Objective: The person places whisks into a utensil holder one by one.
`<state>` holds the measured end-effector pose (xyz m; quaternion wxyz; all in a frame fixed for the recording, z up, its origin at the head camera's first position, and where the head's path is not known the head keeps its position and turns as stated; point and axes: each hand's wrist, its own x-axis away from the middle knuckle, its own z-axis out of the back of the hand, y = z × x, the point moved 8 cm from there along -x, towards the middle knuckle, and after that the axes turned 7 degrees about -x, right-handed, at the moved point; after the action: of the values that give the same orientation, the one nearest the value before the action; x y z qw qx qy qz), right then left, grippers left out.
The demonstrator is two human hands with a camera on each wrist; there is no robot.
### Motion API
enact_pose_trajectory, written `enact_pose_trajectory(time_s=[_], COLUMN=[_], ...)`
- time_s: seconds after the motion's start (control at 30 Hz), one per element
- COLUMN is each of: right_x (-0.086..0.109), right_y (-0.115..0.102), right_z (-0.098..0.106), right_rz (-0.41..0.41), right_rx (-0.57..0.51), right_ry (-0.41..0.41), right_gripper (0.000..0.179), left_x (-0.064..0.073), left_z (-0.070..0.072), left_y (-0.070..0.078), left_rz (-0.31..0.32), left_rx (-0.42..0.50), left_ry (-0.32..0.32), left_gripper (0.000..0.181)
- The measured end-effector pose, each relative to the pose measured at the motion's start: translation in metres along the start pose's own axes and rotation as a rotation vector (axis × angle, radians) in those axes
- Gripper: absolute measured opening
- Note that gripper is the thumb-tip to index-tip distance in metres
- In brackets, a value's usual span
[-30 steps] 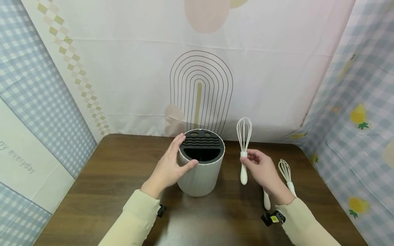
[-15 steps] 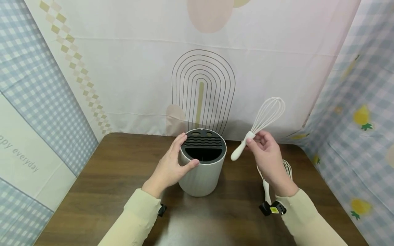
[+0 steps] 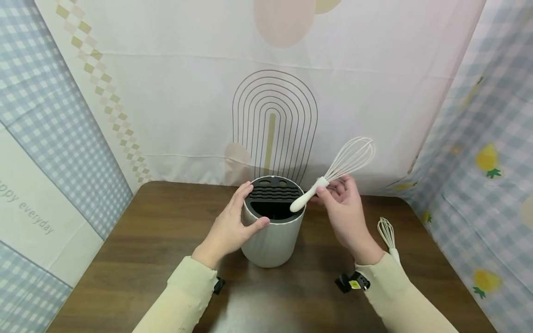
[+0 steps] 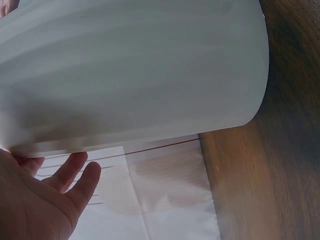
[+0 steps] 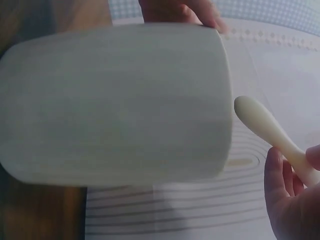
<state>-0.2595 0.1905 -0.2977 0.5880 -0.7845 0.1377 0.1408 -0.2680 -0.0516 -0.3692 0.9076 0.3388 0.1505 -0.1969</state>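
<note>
A white round utensil holder (image 3: 270, 243) with a black slotted insert stands upright on the wooden table. My left hand (image 3: 229, 226) holds it at its upper left side, thumb across the front and fingers along the rim; some of those fingers (image 4: 86, 185) stand a little off the wall in the left wrist view. Between thumb and fingers, my right hand (image 3: 343, 208) pinches a cream whisk (image 3: 310, 196) near the top of its handle. The whisk tilts, wires up to the right, and its handle end (image 5: 250, 112) is just above the holder's rim, over the large front opening.
Another small whisk (image 3: 388, 236) lies on the table (image 3: 175, 222) at the right, its handle partly behind my right forearm. A white patterned cloth (image 3: 187, 106) hangs along the table's back edge, with checked cloths at both sides.
My right hand has lifted the whisk, tilted it with the wires to the right, and brought it left until its handle end overlaps the holder's opening. The left hand has stayed on the holder.
</note>
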Motion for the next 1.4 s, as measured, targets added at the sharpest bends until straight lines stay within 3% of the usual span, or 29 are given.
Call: enact_pose_trajectory(time_s=[0.4, 0.73, 1.13, 1.4], right_x=[0.001, 0.002, 0.004, 0.014], right_y=[0.023, 0.026, 0.015, -0.007], right_z=[-0.028, -0.034, -0.049, -0.079], right_rz=[-0.043, -0.024, 0.02, 0.044], right_rx=[-0.004, 0.076, 0.22, 0.465], right_ry=[-0.043, -0.075, -0.138, -0.238], right_gripper=[0.052, 0.056, 0.058, 0.053], left_x=[0.0, 0.001, 0.0, 0.0], left_z=[0.0, -0.001, 0.001, 0.0], left_y=[-0.002, -0.002, 0.0, -0.002], left_rz=[0.009, -0.001, -0.008, 0.002], left_rx=[0.005, 0.002, 0.006, 0.003], left_ry=[0.02, 0.018, 0.013, -0.001], left_gripper=[0.085, 0.086, 0.087, 0.088])
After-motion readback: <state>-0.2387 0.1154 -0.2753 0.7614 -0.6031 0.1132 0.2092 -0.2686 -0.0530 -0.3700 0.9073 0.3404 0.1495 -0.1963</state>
